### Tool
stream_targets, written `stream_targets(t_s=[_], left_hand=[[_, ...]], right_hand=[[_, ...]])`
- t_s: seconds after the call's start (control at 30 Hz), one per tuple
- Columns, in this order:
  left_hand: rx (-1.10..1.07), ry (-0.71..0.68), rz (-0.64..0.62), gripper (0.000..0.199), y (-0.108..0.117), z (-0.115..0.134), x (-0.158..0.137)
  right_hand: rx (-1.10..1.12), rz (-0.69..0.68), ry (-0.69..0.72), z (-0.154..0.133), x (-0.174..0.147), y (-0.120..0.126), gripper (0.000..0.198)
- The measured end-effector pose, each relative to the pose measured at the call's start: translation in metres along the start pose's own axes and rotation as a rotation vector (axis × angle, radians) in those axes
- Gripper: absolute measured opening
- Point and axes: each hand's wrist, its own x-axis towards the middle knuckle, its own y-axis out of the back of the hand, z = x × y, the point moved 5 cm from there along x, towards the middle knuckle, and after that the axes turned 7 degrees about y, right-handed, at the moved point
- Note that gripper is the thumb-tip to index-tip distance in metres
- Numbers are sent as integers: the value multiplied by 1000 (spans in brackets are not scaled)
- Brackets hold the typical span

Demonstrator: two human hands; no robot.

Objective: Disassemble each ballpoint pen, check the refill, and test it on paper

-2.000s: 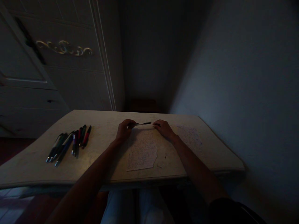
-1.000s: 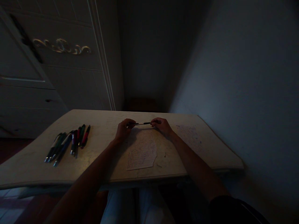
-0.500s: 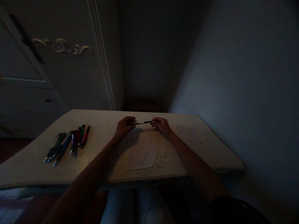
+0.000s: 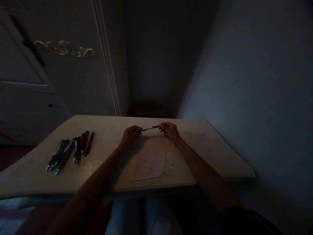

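Note:
Between my two hands a slim pen (image 4: 149, 128), pale in the middle and dark toward both ends, is stretched over the far part of the table. My left hand (image 4: 130, 134) pinches its left end. The right end is pinched by the fingers of my right hand (image 4: 169, 130). The pen tilts slightly, right end higher. Nearer to me, a torn sheet of paper (image 4: 149, 163) covered in scribbles lies flat below the hands.
Several pens (image 4: 62, 155) lie in a cluster on the table's left, among them a red pen (image 4: 89, 143). Purple scribbles (image 4: 198, 140) mark the tabletop (image 4: 107, 122) at right. A white cabinet (image 4: 73, 85) stands behind at left; a wall (image 4: 256, 98) rises at right.
The left hand's fingers have closed in on the pen's left end. The pen and right hand have shifted slightly to the right, and the pen is a little more tilted.

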Motion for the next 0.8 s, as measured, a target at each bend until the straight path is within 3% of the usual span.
stream_targets(t_s=[0.13,0.33,0.57,0.7,0.8], left_hand=[[-88,-74,38,36,2,4,1],[-87,-77,138,61,5,6,-1],[5,-38,-11,49,-2,2,1],[-58,-85,6,37,1,5,2],[-115,-97,59,49,3,6,0]], right_hand=[[-13,5,18,1,1,0,23],[-8,7,35,1,3,2,27],[9,0,52,0,3,1,28],[-4,-6,58,0,2,1,28],[-15,-10,67,1,2,1,28]])
